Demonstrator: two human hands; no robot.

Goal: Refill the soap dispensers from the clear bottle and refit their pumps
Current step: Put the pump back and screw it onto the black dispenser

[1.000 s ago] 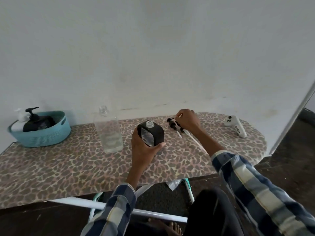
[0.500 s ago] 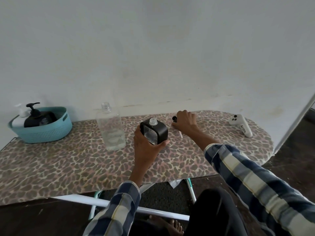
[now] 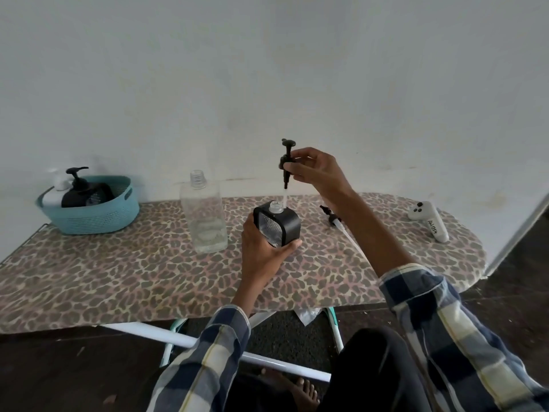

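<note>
Head camera looks down on an ironing board (image 3: 118, 272) covered in leopard-print cloth, running across the middle of the frame and pushed up against a plain pale wall (image 3: 267, 69). Its rounded nose ends at the right of the frame, just short of a white door frame edge (image 3: 523, 230); its white metal legs (image 3: 184, 340) cross below, over a dark floor.

Centre frame, the left hand (image 3: 264, 251) grips a square black soap dispenser (image 3: 277, 227) from below and the side, tilted, its neck uncapped. Above it the right hand (image 3: 315, 171) pinches a black pump (image 3: 286, 162) between fingertips and thumb, held upright in the air; its clear dip tube hangs down to just beside the dispenser's neck, and I cannot tell whether the tip is inside.

The clear bottle (image 3: 205, 215) stands uncapped just left of the dispenser, a little liquid at its bottom. A second pump (image 3: 334, 217) lies on the cloth behind the right forearm. At the left of the frame a teal basket (image 3: 89, 215) sits near the wall edge, holding a black pump bottle (image 3: 80, 191) and a white bottle (image 3: 56, 191). A white controller (image 3: 429, 220) lies near the nose at right. The near half of the board's cloth lies bare.
</note>
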